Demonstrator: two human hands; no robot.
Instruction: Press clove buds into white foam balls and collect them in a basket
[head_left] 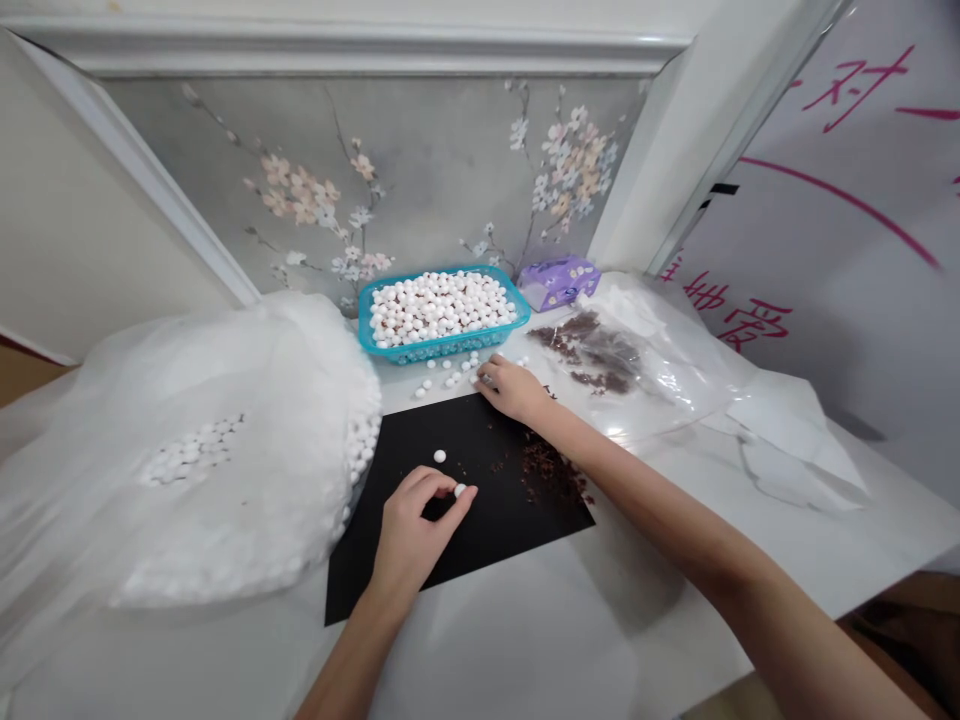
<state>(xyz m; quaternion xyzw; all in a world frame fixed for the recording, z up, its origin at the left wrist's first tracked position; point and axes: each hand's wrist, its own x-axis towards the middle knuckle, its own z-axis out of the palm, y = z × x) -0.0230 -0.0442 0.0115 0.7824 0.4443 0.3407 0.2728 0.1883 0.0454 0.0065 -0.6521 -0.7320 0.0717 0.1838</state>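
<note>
My left hand is over the black mat, pinching a small white ball between thumb and forefinger. Another white ball lies by itself on the mat just beyond those fingers. My right hand reaches past the mat's far edge to several loose white balls on the table. Its fingers are curled downward, and what they hold, if anything, is hidden. Dark brown crumbly bits are heaped at the mat's right side, partly under my right forearm.
A blue basket full of white balls stands against the wall. Beside it is a purple tissue pack. A large bag of white balls fills the left. To the right, a clear plastic bag with brown bits lies on the table.
</note>
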